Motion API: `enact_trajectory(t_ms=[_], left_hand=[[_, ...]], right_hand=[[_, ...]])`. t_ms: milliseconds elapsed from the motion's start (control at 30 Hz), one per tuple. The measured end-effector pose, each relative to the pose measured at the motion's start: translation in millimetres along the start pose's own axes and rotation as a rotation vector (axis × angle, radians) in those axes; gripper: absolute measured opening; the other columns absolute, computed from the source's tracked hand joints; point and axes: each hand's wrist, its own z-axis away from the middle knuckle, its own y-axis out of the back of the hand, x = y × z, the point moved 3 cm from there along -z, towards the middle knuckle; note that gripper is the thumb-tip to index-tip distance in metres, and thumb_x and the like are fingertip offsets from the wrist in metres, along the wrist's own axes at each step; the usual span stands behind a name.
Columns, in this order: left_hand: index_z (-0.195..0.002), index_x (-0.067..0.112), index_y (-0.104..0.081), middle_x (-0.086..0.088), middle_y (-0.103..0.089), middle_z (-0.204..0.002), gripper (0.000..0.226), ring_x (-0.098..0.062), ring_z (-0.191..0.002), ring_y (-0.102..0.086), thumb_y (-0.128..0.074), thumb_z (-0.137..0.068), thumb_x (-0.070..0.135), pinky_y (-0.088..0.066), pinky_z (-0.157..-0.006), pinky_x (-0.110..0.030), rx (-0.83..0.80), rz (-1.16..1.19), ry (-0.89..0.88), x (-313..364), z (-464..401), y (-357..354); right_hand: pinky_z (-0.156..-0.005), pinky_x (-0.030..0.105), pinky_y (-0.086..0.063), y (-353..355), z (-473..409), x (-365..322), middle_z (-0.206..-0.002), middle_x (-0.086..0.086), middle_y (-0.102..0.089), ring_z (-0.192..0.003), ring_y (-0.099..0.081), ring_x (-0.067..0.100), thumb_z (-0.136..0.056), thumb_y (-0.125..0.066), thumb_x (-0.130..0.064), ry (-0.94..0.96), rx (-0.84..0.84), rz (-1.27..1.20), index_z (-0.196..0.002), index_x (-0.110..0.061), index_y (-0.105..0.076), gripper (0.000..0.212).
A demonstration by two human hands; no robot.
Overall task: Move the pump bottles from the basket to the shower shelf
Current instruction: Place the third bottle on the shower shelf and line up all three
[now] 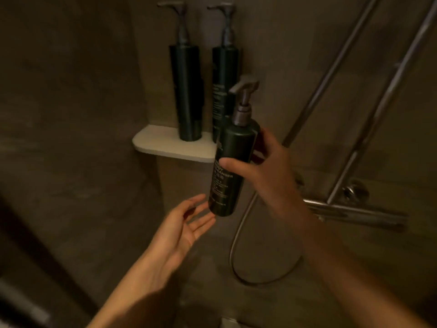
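Standing on the pale shower shelf [165, 143] in the corner are two dark pump bottles [186, 91], upright and side by side; the right one's base is hidden. Lower and right of them, the right hand [264, 166] grips a third bottle [230, 166] round its middle, long axis near upright, pump tipped slightly right, base below shelf level. Nearest its base, the left hand [186, 223] lies relaxed, palm up, perhaps touching it; the basket is out of view
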Motion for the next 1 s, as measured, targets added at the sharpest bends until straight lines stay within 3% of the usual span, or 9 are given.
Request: enact_trajectory(t_ms=[100,333,500,667,833,933,1000], left_hand=[[-0.112,0.010,-0.061,-0.015,-0.070,-0.109,0.028,-0.029,-0.094,-0.070,-0.048,-0.089,0.018,-0.054,-0.077,-0.035,0.044,0.011,-0.120,37.9,11.2,-0.6],[-0.115,0.010,-0.062,-0.013,-0.065,-0.114,0.027,-0.027,-0.101,-0.066,-0.055,-0.090,0.018,-0.055,-0.079,-0.034,0.120,-0.064,-0.322,118.0,6.5,6.4],[-0.127,0.017,-0.055,-0.004,-0.066,-0.112,0.043,-0.017,-0.102,-0.065,-0.064,-0.086,0.024,-0.053,-0.082,-0.028,0.191,-0.325,-0.469,138.7,-15.3,13.2],[-0.131,0.025,-0.051,0.003,-0.060,-0.120,0.057,-0.008,-0.097,-0.059,-0.072,-0.078,0.031,-0.051,-0.090,-0.033,0.410,-0.759,-0.711,145.9,-38.9,21.0],[-0.128,0.028,-0.052,0.004,-0.057,-0.119,0.060,-0.016,-0.106,-0.055,-0.072,-0.073,0.042,-0.051,-0.083,-0.041,0.573,-1.109,-0.922,147.0,-44.8,18.9],[-0.127,0.028,-0.052,0.004,-0.058,-0.118,0.058,-0.015,-0.105,-0.052,-0.072,-0.073,0.039,-0.047,-0.079,-0.034,0.620,-1.158,-1.056,145.8,-43.6,15.5],[-0.130,0.027,-0.050,0.004,-0.058,-0.118,0.060,-0.013,-0.105,-0.052,-0.072,-0.075,0.029,-0.046,-0.083,-0.031,0.580,-1.106,-1.107,145.1,-45.3,14.0]], right_hand=[[-0.076,0.007,-0.049,-18.5,-30.7,-24.3,-0.109,-0.016,-0.065,-0.097,-0.061,-0.009,-0.063,-0.084,-0.013,0.075,-0.062,-0.081,-0.126,-0.022,-0.053,0.071],[-0.089,0.027,-0.049,-85.7,-98.2,-62.3,-0.120,-0.011,-0.060,-0.108,-0.057,0.004,-0.066,-0.082,-0.020,0.165,-0.099,-0.112,-0.132,-0.024,-0.046,0.076],[-0.080,0.018,-0.040,-126.3,-122.4,-62.4,-0.112,-0.018,-0.056,-0.103,-0.050,-0.001,-0.068,-0.081,-0.025,0.222,-0.066,-0.023,-0.132,-0.026,-0.044,0.074],[-0.089,0.028,-0.046,-147.4,-135.5,-53.2,-0.123,-0.005,-0.059,-0.109,-0.054,0.006,-0.072,-0.079,-0.027,0.246,-0.033,0.055,-0.134,-0.026,-0.040,0.073],[-0.094,0.029,-0.044,-154.4,-131.4,-45.2,-0.131,-0.002,-0.054,-0.119,-0.052,0.013,-0.077,-0.075,-0.028,0.262,0.032,0.119,-0.140,-0.025,-0.032,0.077],[-0.105,0.028,-0.033,-157.1,-120.9,-35.9,-0.144,-0.002,-0.041,-0.130,-0.039,0.012,-0.079,-0.073,-0.024,0.283,0.068,0.193,-0.145,-0.024,-0.022,0.084],[-0.104,0.023,-0.027,-160.6,-115.0,-28.7,-0.146,-0.003,-0.036,-0.132,-0.034,0.010,-0.079,-0.072,-0.021,0.283,0.077,0.216,-0.147,-0.024,-0.020,0.085]])
